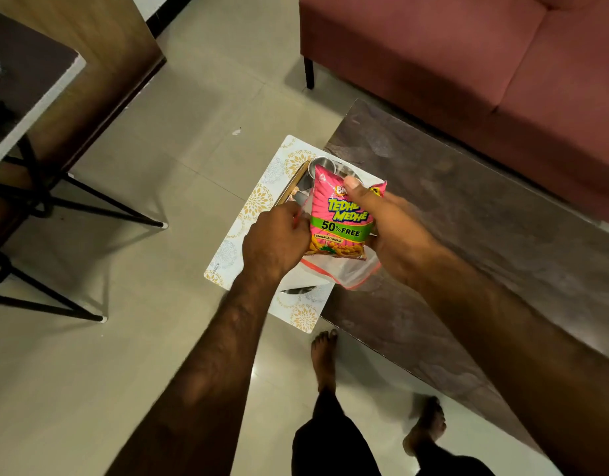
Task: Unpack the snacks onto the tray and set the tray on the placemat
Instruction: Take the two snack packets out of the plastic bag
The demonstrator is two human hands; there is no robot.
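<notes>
A pink snack packet (340, 218) with green and yellow print stands half out of a clear zip bag with a red seal (344, 273). My right hand (395, 231) grips the packet, thumb across its top. My left hand (275, 242) holds the clear bag's left edge. Beneath them lies a white placemat (258, 201) with gold flower prints, overhanging the coffee table's end. On the placemat sits a wood-rimmed tray (291, 187), mostly hidden, with a steel bowl (325, 164) on it.
The dark wooden coffee table (467, 218) runs to the right. A maroon sofa (485, 53) stands behind it. A black metal-legged table (28, 97) is at the left. My bare feet (325, 355) stand on the tiled floor by the table's edge.
</notes>
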